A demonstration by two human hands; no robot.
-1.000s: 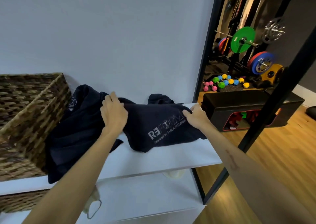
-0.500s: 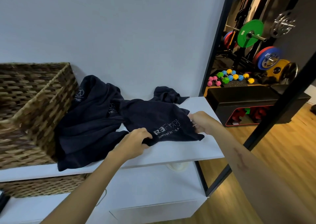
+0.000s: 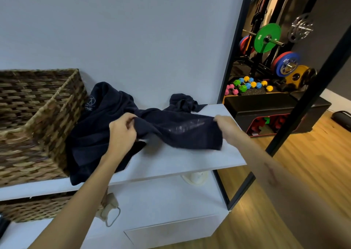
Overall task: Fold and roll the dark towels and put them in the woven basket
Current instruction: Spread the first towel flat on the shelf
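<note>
While the left hand (image 3: 121, 130) and right hand (image 3: 227, 128) pinch one dark towel (image 3: 176, 132) taut above the tabletop (image 3: 171, 163), fingers apparently closed on its blurred corners, folding looks underway, calling next for matching edges.

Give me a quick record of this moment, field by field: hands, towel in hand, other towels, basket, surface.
left hand: gripping one end of the held towel
right hand: gripping the opposite end
held towel: dark, stretched between both hands, partly lifted off the shelf
towel pile: dark, unfolded, heaped against the basket
woven basket: on the shelf, left; inside not visible
white shelf: holds basket and towels
</note>
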